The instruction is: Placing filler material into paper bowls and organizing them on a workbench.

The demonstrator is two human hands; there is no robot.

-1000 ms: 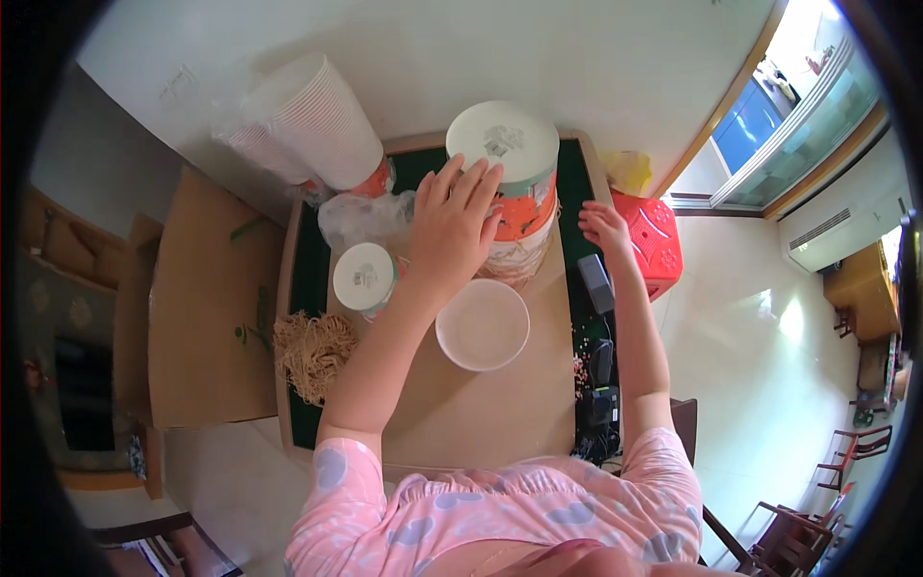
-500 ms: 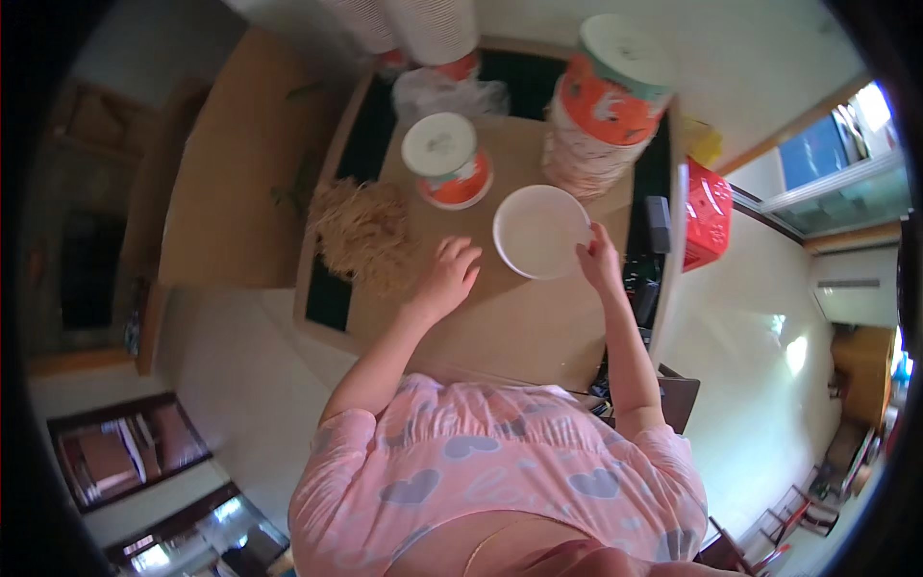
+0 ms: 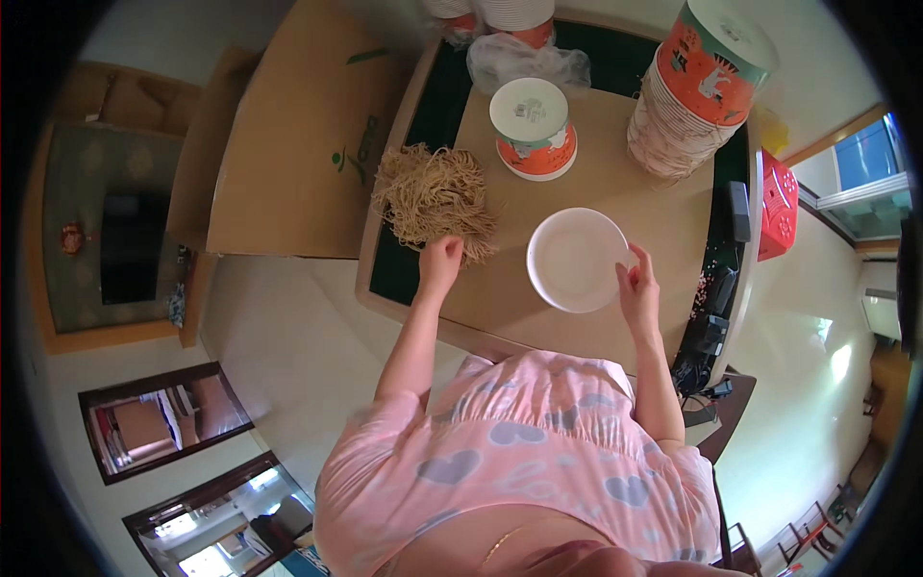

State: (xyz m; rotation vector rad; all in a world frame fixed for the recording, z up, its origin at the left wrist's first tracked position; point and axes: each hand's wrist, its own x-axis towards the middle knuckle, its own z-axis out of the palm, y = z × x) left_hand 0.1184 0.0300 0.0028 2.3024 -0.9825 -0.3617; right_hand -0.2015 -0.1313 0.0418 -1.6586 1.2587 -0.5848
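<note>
An open white paper tub (image 3: 575,264) sits on the brown board in front of me, its pale inside facing up. My right hand (image 3: 638,287) pinches its right rim, thumb at the inner edge and fingers outside. To the left lies a loose heap of thin tan strings (image 3: 433,192). My left hand (image 3: 441,264) is at the heap's near edge with fingers drawn together on the strings; how many strands it has is hidden. Behind the open tub stands a short upside-down stack of orange-and-green printed paper tubs (image 3: 536,144).
A tall stack of tubs (image 3: 687,120) rises at the far right. Clear plastic wrapping (image 3: 529,65) and more stacked tubs (image 3: 514,14) are at the back. A large cardboard box (image 3: 298,154) stands left. Black chargers and cables (image 3: 711,332) line the right edge beside a red basket (image 3: 777,207).
My left hand has gone from beside the open tub to the string heap, and its fingers have closed. My right hand stays at the tub's rim. The whole view has shifted.
</note>
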